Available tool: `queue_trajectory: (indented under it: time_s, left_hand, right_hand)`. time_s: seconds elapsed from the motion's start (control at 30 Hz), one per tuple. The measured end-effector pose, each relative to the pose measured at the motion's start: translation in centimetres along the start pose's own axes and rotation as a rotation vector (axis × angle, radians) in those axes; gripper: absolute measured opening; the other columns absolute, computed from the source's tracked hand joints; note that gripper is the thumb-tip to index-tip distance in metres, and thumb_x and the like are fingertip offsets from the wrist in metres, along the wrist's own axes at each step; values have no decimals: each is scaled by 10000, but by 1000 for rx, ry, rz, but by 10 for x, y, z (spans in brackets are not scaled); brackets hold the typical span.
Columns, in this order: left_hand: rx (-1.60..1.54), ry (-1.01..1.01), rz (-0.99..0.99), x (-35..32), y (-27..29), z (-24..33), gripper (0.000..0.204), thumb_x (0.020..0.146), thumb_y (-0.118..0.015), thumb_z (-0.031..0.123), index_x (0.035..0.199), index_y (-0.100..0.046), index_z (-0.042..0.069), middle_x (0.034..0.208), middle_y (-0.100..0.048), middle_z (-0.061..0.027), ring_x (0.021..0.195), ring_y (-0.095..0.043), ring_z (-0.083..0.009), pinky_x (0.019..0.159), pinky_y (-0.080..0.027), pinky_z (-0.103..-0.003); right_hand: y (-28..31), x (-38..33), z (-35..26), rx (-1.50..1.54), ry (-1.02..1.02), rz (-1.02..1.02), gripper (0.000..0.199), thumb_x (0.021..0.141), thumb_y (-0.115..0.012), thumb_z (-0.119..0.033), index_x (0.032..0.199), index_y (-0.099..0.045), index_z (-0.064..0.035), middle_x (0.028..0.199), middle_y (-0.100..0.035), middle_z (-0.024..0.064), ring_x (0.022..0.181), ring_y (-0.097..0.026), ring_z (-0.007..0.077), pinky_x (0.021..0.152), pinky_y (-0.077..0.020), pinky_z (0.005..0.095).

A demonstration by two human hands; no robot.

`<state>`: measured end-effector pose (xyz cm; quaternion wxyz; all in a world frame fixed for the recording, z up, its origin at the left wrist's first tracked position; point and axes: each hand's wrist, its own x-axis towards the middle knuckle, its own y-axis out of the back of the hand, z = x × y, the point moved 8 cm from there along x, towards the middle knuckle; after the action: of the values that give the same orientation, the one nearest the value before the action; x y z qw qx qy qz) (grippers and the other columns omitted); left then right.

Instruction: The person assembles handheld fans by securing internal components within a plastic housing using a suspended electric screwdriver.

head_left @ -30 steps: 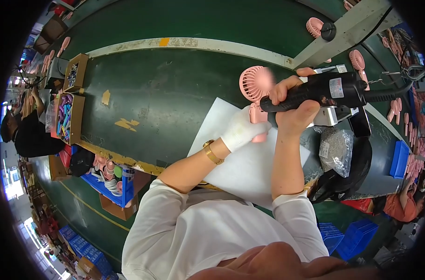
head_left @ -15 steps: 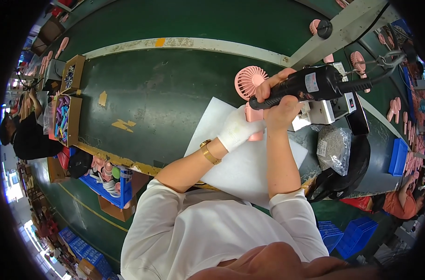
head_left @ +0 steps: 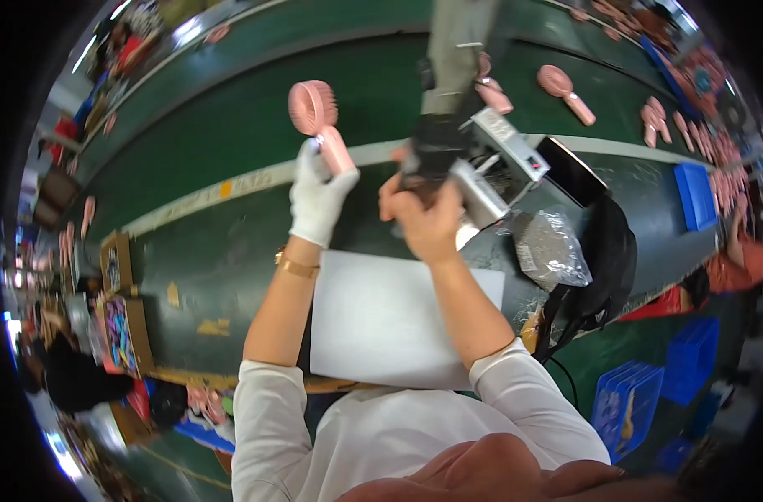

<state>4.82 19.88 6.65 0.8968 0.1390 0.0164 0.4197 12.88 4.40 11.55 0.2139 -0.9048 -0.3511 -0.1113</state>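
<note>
My left hand point(head_left: 318, 205), in a white glove with a gold watch at the wrist, is closed around the handle of a pink handheld fan point(head_left: 314, 109). It holds the fan up over the pale rail at the table's far edge, round head pointing away. My bare right hand point(head_left: 429, 222) is wrapped round a black electric screwdriver point(head_left: 434, 151), which is smeared by motion; its tip cannot be made out. Nearer to me, a white foam sheet point(head_left: 390, 322) lies on the dark green table between my forearms.
Right of my right hand stand a grey metal box device point(head_left: 507, 142), a dark flat slab point(head_left: 572, 171), a clear plastic bag of small parts point(head_left: 551, 248) and a black bag point(head_left: 609, 259). Pink fans point(head_left: 565, 94) lie beyond the rail. Cardboard boxes point(head_left: 138, 335) stand at left.
My left hand has lifted the fan off the foam sheet and carried it left and away from me. The screwdriver has swung left, apart from the fan. The head view has turned.
</note>
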Motion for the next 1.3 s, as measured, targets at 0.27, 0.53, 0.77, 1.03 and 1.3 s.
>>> queue_trajectory:
  time_s: [0.27,0.53,0.77,1.03,1.3]
  left_hand:
    - [-6,-174,-99,-93,-63,8,502,795,-587,11,1254,-385,18,1113,-541,-141,1010,-559,-236,870,-449,-361]
    - [645,-583,-511,-155,-120,5,396,687,-668,148,1056,-571,43,1119,-524,-183,1067,-474,-387,828,-453,-436]
    - [592,-633,-516,-159,-120,15,356,702,-666,143,1030,-574,39,1114,-535,-140,1069,-469,-353,862,-430,-421]
    - [613,-646,-501,-166,-118,12,355,715,-672,156,1035,-567,40,1107,-540,-131,1071,-472,-326,897,-407,-403]
    - [638,-640,-449,-166,-112,9,353,730,-666,173,1051,-574,56,1108,-550,-112,1074,-479,-304,896,-411,-387]
  right_hand:
    - [20,2,-22,-283,126,62,578,724,-741,-208,1174,-439,-9,818,-600,64,725,-563,120,674,-464,260]
    - [11,6,-37,-509,266,33,646,732,-737,-199,1238,-394,12,1090,-522,147,913,-551,222,823,-436,295]
    - [34,-5,-100,-525,593,253,533,783,-679,-160,1213,-425,25,1183,-455,167,1054,-496,257,887,-431,347]
    - [36,-47,-157,-479,757,267,411,801,-651,-139,1129,-470,31,1092,-506,174,923,-542,225,816,-464,327]
    - [61,-59,-197,-858,820,316,403,697,-692,-57,1060,-529,-1,1010,-554,134,901,-554,256,772,-460,341]
